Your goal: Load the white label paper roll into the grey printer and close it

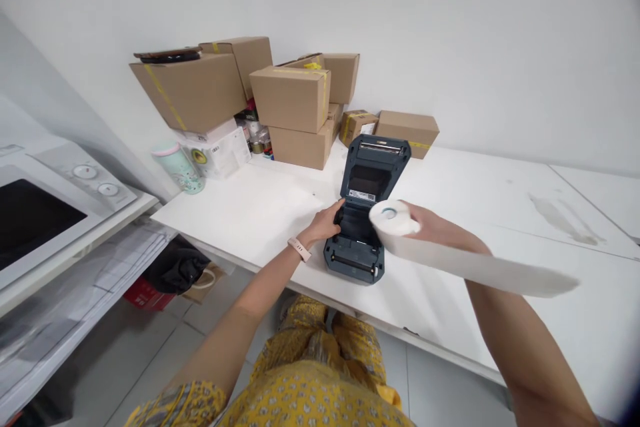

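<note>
A dark label printer (356, 267) stands on the white table with its lid (373, 163) tipped up, so its inside shows. At its left side, my left hand (324, 223) grips the edge by the roll bay, the fingertips partly hidden inside. My right hand (425, 221) holds a white label roll (387, 223) just above and to the right of the open bay. From the roll a long loose strip (480, 270) trails out to the right, over my forearm. Most of the right fingers are behind the roll.
Cardboard boxes (295, 97) are stacked at the back left, with smaller ones (407, 130) behind the printer. A mint tumbler (180, 167) stands near the table's left end. Further left, a white microwave (60, 193) sits on a shelf. The table's front edge (425, 333) runs close to my body.
</note>
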`<action>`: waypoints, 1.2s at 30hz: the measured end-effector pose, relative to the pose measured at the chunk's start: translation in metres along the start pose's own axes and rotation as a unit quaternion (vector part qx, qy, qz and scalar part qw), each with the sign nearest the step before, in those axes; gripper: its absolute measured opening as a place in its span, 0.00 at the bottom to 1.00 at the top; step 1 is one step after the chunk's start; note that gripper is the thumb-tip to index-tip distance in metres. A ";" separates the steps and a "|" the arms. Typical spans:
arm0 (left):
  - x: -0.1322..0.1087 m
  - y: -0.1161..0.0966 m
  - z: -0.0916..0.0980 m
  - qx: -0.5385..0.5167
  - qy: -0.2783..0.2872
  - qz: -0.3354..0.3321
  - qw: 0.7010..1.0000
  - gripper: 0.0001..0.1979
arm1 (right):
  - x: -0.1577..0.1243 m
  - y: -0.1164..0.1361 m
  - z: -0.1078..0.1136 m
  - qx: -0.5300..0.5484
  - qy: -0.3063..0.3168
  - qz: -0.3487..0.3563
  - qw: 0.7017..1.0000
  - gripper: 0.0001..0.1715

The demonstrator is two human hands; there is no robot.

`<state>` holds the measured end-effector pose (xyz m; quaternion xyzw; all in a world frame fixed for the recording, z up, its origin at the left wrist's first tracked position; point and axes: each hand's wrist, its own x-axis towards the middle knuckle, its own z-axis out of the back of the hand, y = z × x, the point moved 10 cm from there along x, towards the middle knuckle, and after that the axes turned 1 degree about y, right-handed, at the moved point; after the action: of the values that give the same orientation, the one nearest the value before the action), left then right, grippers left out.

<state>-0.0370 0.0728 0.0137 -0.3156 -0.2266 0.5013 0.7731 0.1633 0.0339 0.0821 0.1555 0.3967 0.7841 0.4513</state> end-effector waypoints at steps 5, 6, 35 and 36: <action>0.003 0.017 -0.003 -0.040 0.011 0.014 0.999 0.44 | 0.054 0.045 -0.043 -0.112 0.082 0.001 0.990 0.35; 0.004 0.019 -0.004 -0.050 0.016 0.013 0.999 0.44 | 0.060 0.042 -0.046 -0.132 0.087 -0.011 0.987 0.34; 0.005 0.030 -0.016 -0.094 0.075 0.009 0.993 0.42 | 0.109 -0.016 -0.079 -0.298 0.112 -0.084 0.944 0.45; 0.004 0.030 -0.016 -0.092 0.074 0.010 0.993 0.42 | 0.107 -0.014 -0.078 -0.298 0.104 -0.080 0.945 0.46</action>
<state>-0.0441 0.0818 -0.0188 -0.4238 -0.2105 0.4612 0.7506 0.0665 0.0894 0.0094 -0.1009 0.2004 0.8399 0.4943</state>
